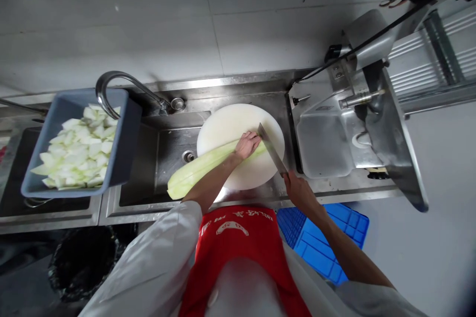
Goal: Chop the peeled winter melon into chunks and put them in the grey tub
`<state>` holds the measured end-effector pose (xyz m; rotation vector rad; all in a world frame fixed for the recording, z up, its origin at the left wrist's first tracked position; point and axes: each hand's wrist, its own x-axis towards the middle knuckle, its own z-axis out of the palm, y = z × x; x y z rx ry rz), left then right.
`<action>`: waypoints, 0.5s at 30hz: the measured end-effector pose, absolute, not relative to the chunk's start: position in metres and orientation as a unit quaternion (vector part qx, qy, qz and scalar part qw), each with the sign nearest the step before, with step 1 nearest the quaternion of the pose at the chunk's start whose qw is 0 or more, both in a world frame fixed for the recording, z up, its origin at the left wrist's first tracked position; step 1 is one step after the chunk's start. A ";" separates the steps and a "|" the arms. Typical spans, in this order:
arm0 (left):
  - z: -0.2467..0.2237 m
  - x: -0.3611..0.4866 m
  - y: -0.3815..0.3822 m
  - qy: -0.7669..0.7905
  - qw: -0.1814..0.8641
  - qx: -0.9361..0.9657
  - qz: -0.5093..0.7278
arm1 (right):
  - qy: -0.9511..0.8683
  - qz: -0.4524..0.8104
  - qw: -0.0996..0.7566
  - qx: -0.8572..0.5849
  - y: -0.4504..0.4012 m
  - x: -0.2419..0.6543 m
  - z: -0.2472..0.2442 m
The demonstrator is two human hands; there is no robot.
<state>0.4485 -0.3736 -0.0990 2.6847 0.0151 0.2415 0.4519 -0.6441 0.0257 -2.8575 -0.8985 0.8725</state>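
Note:
A round white cutting board [232, 118] lies over the sink's right part. Across it stretches a long, peeled, pale green gourd [195, 171], its thick left end jutting out past the board above the basin. My left hand [248, 144] is closed over the gourd near its right end, fingers curled. In my right hand [297, 191] is the handle of a cleaver [273, 151]. The blade stands at the gourd's right end, close beside my left fingertips. Whether its edge touches the flesh cannot be made out.
To the left, a grey-blue tub [128, 148] holds many cut pale gourd pieces [84, 146]. A curved faucet [122, 77] reaches over its rim. On the right stands a metal slicing machine [394, 133]. Below are a blue crate [327, 242] and a black-lined bin [85, 262].

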 end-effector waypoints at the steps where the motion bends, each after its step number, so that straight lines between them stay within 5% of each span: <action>1: -0.099 0.449 -0.373 0.005 0.220 0.972 0.086 | -0.291 0.281 0.014 -0.915 -0.645 0.451 0.029; 15: -0.098 0.449 -0.372 -0.005 0.279 0.956 0.088 | -0.310 0.329 -0.003 -0.892 -0.588 0.487 0.007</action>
